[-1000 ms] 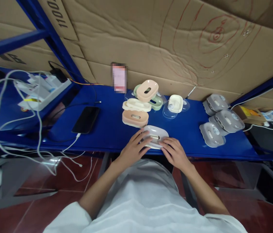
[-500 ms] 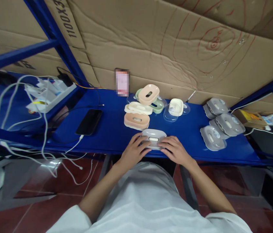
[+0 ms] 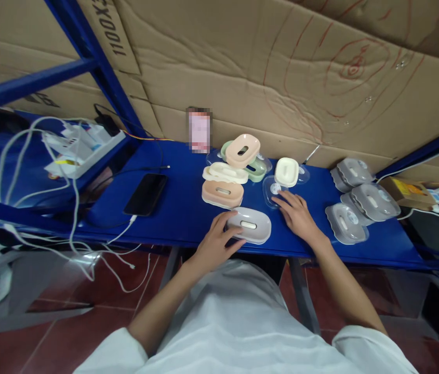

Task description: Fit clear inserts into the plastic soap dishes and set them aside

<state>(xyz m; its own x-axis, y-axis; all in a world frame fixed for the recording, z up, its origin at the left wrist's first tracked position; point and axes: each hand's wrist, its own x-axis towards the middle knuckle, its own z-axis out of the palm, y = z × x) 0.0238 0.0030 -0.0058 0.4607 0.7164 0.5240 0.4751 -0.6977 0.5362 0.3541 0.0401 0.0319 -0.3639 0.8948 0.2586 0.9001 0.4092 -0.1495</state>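
Observation:
A grey soap dish (image 3: 256, 234) with a pale slot in its middle lies near the front edge of the blue table. My left hand (image 3: 217, 241) grips its left end, thumb on the near side and fingers on the far side. Farther right, my right hand (image 3: 299, 215) has its fingertips on the near right edge of a clear plastic lid (image 3: 269, 198) bearing a round sticker. Just behind that lid sits a cream soap dish (image 3: 287, 172). A peach soap dish (image 3: 223, 192) lies beyond my left hand, beside stacked cream dishes (image 3: 225, 173).
Another peach dish (image 3: 242, 149) rests on a green one (image 3: 256, 170) at the back. Several grey lidded dishes (image 3: 346, 223) are piled on the right. A black phone (image 3: 146, 194) with a white cable lies left; cardboard (image 3: 219, 62) walls the back.
My right hand has left the grey soap dish and moved right and away from me to the clear lid, which has shifted slightly towards me. My left hand stays on the dish.

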